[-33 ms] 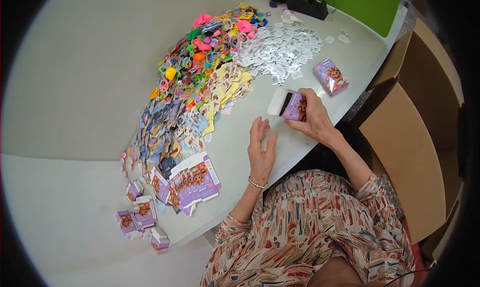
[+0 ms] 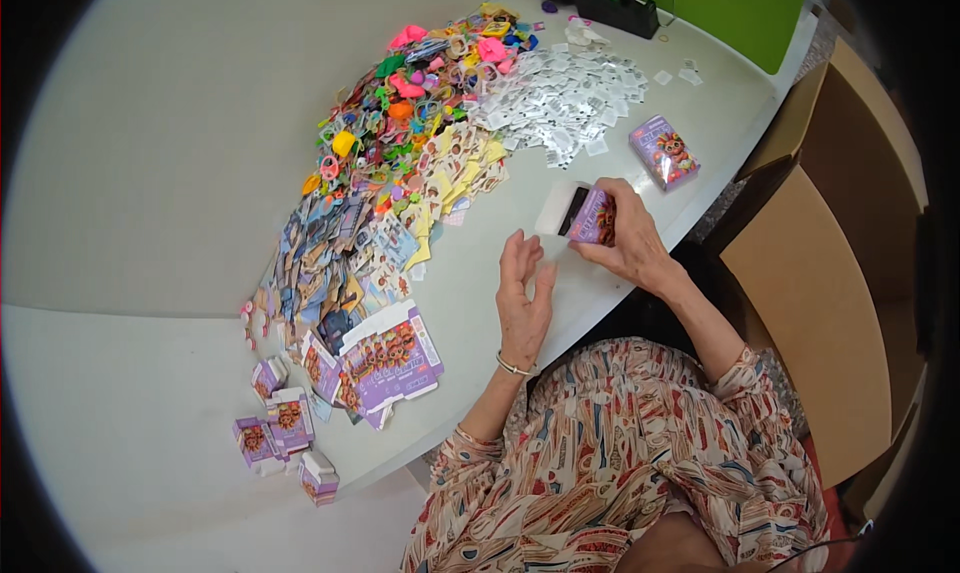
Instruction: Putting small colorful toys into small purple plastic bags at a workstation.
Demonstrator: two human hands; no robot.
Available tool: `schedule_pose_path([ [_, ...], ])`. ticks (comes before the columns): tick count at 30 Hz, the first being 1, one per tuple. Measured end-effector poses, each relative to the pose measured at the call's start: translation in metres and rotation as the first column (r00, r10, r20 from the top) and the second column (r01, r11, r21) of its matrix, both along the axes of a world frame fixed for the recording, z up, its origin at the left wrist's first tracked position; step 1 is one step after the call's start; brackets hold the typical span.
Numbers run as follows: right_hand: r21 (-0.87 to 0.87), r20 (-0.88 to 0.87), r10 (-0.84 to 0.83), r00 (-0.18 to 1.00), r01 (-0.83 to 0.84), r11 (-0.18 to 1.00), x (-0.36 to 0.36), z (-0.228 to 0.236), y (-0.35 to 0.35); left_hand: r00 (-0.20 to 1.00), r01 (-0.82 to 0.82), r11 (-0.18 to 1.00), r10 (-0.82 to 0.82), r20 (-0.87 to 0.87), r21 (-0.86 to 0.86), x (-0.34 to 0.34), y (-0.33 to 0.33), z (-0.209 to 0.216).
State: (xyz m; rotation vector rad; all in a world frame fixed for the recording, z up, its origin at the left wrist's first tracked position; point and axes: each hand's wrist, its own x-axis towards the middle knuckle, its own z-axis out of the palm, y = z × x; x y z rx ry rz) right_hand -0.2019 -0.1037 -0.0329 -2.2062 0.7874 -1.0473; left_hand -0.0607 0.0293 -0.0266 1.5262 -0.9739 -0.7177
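My right hand (image 2: 637,238) is closed around a small purple printed box (image 2: 592,219). The box's white flap (image 2: 556,209) stands out to the left, and a dark strip shows at its opening. Just left of the box, my left hand (image 2: 523,288) is raised with nothing in it, its thumb apart from the fingers. It does not appear to touch the box. Beyond my right hand, a second purple box (image 2: 665,153) lies closed on the table (image 2: 480,253).
Colourful small toys (image 2: 400,113), white packets (image 2: 565,98), yellow-edged cards (image 2: 460,168) and bluish packets (image 2: 320,253) form a long heap. Flattened purple cartons (image 2: 392,363) and small purple boxes (image 2: 290,421) lie nearer left. A tape dispenser (image 2: 615,15) stands far back; an open cardboard box (image 2: 810,313) stands right.
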Motion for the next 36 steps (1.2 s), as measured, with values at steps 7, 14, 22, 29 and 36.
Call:
schedule_pose_path([
  [7, 0.159, 0.156, 0.201, 0.967, -0.225, 0.961, 0.013, -0.019, 0.033, 0.999, 0.023, 1.000, -0.023, -0.033, -0.005, -0.009, 0.015, 0.019],
  [14, 0.117, 0.212, 0.356, 0.910, -0.385, 0.915, 0.012, -0.018, 0.043, 0.995, 0.008, 1.000, -0.008, 0.100, 0.003, -0.019, 0.042, 0.030],
  [22, 0.135, 0.264, 0.412, 0.872, -0.456, 0.880, 0.009, -0.024, 0.049, 0.962, 0.044, 0.995, -0.019, 0.273, -0.088, -0.023, 0.052, 0.029],
  [29, 0.131, 0.325, 0.395, 0.859, -0.454, 0.881, 0.007, -0.040, 0.049, 0.946, 0.107, 0.992, -0.081, 0.313, -0.069, -0.022, 0.054, 0.026],
  [36, 0.315, 0.196, 0.016, 0.981, -0.079, 0.946, 0.003, -0.042, 0.048, 0.987, 0.137, 0.990, -0.139, -0.078, -0.035, 0.019, 0.008, 0.025],
])
